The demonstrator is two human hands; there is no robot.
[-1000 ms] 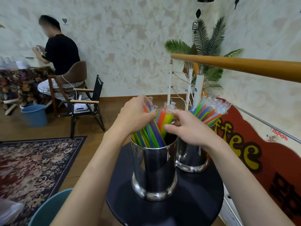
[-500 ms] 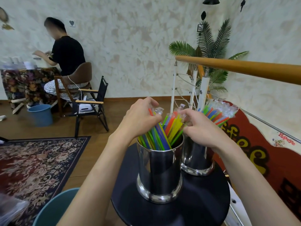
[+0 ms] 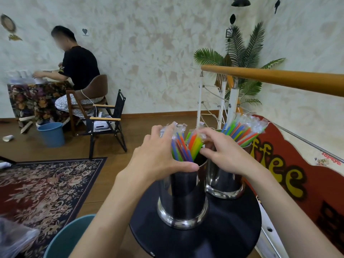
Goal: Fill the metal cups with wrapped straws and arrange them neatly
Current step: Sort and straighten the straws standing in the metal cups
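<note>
Your left hand [image 3: 158,157] and right hand [image 3: 223,155] both curl their fingers round the colourful wrapped straws [image 3: 186,146] in the near shiny metal cup [image 3: 183,198] — on the round black worktop [image 3: 223,229].

Cream mottled wall [image 3: 149,53], brown wood floor [image 3: 139,138] w/ patterned dark-red rug [image 3: 42,187] at left. Person in black shirt [image 3: 78,69] sits on a brown chair [image 3: 93,94] at a floral-cloth table [image 3: 35,101]; black folding chair [image 3: 106,123] & blue bucket [image 3: 51,134] nearby. Wood handrail [image 3: 279,80] at right, palm plant [image 3: 242,58] behind it.
</note>
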